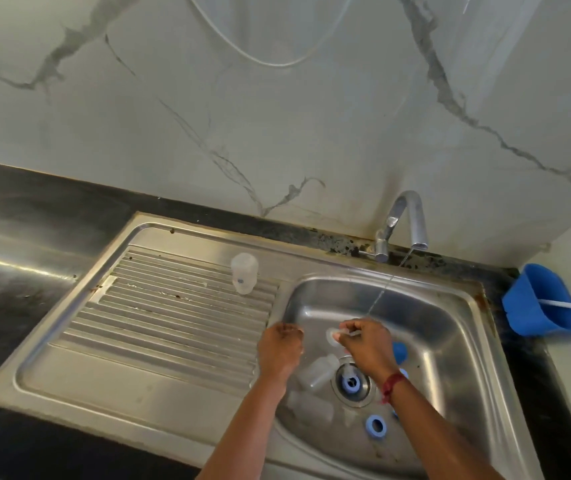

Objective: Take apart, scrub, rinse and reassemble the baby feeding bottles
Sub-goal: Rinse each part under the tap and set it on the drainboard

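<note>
My right hand (367, 344) pinches a small clear teat (332, 336) over the sink basin (450, 327), just under a thin stream from the tap (407, 216). My left hand (279, 348) hovers beside it at the basin's left wall, fingers curled, nothing visible in it. Clear bottle bodies (318, 370) lie in the basin near the drain. A blue ring (350, 383) sits on the drain and another blue ring (376, 425) lies in front of it. A blue cap (400, 351) shows behind my right wrist. One clear bottle (244, 271) stands upside down on the drainboard.
The ribbed steel drainboard (159, 317) spreads left of the basin. Black counter (17, 271) surrounds the sink. A blue tub (540, 299) with a white handle in it stands at the right, by the marble wall.
</note>
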Available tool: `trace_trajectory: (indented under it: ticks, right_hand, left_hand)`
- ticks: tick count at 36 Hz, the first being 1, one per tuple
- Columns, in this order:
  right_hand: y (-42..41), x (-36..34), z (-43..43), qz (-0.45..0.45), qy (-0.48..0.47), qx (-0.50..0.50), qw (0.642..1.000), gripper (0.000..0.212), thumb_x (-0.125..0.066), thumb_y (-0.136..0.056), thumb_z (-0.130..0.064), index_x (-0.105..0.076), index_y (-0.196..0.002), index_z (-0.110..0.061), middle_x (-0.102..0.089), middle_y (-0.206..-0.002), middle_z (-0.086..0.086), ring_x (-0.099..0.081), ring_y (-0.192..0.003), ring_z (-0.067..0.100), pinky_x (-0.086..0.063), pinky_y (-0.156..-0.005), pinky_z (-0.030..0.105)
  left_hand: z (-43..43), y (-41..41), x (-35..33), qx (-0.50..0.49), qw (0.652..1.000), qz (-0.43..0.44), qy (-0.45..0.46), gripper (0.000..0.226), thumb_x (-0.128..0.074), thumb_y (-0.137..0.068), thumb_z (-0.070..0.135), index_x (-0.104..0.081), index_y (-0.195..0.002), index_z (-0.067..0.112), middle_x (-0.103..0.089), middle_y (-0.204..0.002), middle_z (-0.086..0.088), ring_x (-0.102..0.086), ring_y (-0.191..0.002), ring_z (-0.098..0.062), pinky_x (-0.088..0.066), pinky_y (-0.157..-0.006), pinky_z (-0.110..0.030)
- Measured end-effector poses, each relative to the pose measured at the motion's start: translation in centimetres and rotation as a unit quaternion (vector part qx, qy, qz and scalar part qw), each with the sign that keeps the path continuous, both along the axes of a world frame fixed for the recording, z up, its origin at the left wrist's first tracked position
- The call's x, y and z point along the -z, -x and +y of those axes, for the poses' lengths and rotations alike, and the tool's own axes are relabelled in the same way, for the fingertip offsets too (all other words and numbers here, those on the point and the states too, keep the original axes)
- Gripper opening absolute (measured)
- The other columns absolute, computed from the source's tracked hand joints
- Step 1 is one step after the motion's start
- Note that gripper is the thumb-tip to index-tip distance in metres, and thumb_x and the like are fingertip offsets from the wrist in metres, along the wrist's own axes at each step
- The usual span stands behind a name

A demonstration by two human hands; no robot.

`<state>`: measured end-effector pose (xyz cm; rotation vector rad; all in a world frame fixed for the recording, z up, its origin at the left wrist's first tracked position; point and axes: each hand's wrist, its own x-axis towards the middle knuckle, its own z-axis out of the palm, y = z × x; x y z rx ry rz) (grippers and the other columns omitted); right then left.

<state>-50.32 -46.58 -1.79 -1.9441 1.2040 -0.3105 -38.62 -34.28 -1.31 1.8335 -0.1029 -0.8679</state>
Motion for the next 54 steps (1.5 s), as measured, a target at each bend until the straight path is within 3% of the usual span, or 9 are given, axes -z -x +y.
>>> trace_trajectory:
  ticks: [3,7,15,27,35,41,46,51,54]
  right_hand:
    - [-2.9,-0.1,1.4,-0.004,0.037,-0.06,0.997,0.021,-0.075,-0.083,-0.013,-0.076,-0.104,-0.013,-0.067,-0.098,0.0,-0.061,-0.09,0.012,-0.039,-0.078,0.005]
    - [-7.2,0.0,3.1,-0.026,0.05,-0.098,0.994,0.023,-0.072,-0.084,-0.01,-0.076,-0.106,-0.015,-0.071,-0.103,0.004,-0.066,-0.092,0.018,-0.052,-0.091,0.031]
    - [-13.3,0.6,5.0,-0.064,0.024,-0.082,0.994,0.016,-0.066,-0.084,-0.008,-0.072,-0.095,-0.017,-0.068,-0.087,-0.006,-0.062,-0.082,0.01,-0.047,-0.076,0.016]
    - [-17.3,1.6,5.8,-0.027,0.045,-0.121,0.991,0.012,-0.059,-0.087,-0.008,-0.069,-0.091,-0.014,-0.07,-0.092,-0.001,-0.062,-0.086,0.016,-0.052,-0.079,0.03]
    - [-16.3,1.5,5.4,-0.055,-0.01,-0.1,0.993,0.023,-0.067,-0.081,-0.007,-0.064,-0.096,-0.025,-0.063,-0.092,-0.014,-0.059,-0.087,0.005,-0.047,-0.078,0.013]
    - [-12.6,1.7,4.1,-0.076,0.01,-0.06,0.995,0.029,-0.069,-0.078,-0.002,-0.068,-0.1,-0.02,-0.065,-0.088,-0.009,-0.061,-0.081,0.006,-0.047,-0.075,0.014]
    - [-8.3,2.2,2.6,-0.03,0.049,-0.016,0.998,0.024,-0.067,-0.081,-0.004,-0.069,-0.098,-0.02,-0.062,-0.081,-0.013,-0.058,-0.075,0.006,-0.035,-0.063,0.001]
    - [-3.9,3.9,0.5,0.005,0.019,0.036,0.999,0.021,-0.06,-0.081,-0.002,-0.071,-0.092,-0.017,-0.067,-0.08,-0.008,-0.062,-0.077,0.014,-0.044,-0.066,0.015]
    - [-1.7,5.2,-1.1,0.035,0.019,0.053,0.998,0.019,-0.061,-0.081,0.0,-0.071,-0.089,-0.014,-0.069,-0.083,-0.003,-0.065,-0.081,0.021,-0.049,-0.074,0.028]
  left_hand:
    - [0.9,-1.7,0.3,-0.088,0.996,-0.004,0.012,0.018,-0.06,-0.08,0.018,-0.067,-0.063,0.016,-0.068,-0.06,-0.007,-0.066,-0.06,-0.028,-0.058,-0.066,-0.044]
    - [2.1,-4.7,-0.1,-0.19,0.978,0.049,0.076,0.016,-0.061,-0.081,0.011,-0.063,-0.066,0.017,-0.063,-0.062,-0.009,-0.055,-0.055,-0.025,-0.046,-0.055,-0.032]
    - [5.7,-11.2,0.4,-0.385,0.913,0.045,0.125,0.018,-0.056,-0.09,0.013,-0.061,-0.074,0.017,-0.062,-0.071,-0.008,-0.057,-0.06,-0.022,-0.043,-0.06,-0.031]
    - [7.1,-13.2,1.5,-0.46,0.879,0.048,0.117,0.017,-0.056,-0.098,0.014,-0.064,-0.083,0.014,-0.064,-0.073,-0.008,-0.059,-0.062,-0.018,-0.049,-0.056,-0.027]
    - [5.3,-11.8,0.4,-0.407,0.901,0.005,0.15,0.02,-0.058,-0.091,0.007,-0.063,-0.073,0.012,-0.06,-0.064,-0.008,-0.054,-0.056,-0.018,-0.043,-0.053,-0.027]
    - [2.4,-9.6,-0.7,-0.221,0.954,0.035,0.2,0.015,-0.058,-0.092,0.002,-0.061,-0.077,0.005,-0.058,-0.061,-0.007,-0.051,-0.055,-0.018,-0.042,-0.048,-0.024]
    - [-0.1,-6.9,-0.2,-0.068,0.977,0.055,0.194,0.011,-0.063,-0.096,0.015,-0.067,-0.09,0.007,-0.069,-0.075,-0.01,-0.064,-0.069,-0.021,-0.052,-0.062,-0.03]
    - [-2.2,-4.2,0.9,0.051,0.982,0.079,0.161,0.006,-0.067,-0.091,0.022,-0.071,-0.091,0.017,-0.07,-0.081,-0.003,-0.061,-0.073,-0.015,-0.046,-0.063,-0.03]
    - [-3.2,-2.7,1.4,0.095,0.986,0.058,0.123,0.009,-0.064,-0.083,0.03,-0.069,-0.077,0.024,-0.065,-0.074,0.0,-0.058,-0.072,-0.016,-0.043,-0.066,-0.034]
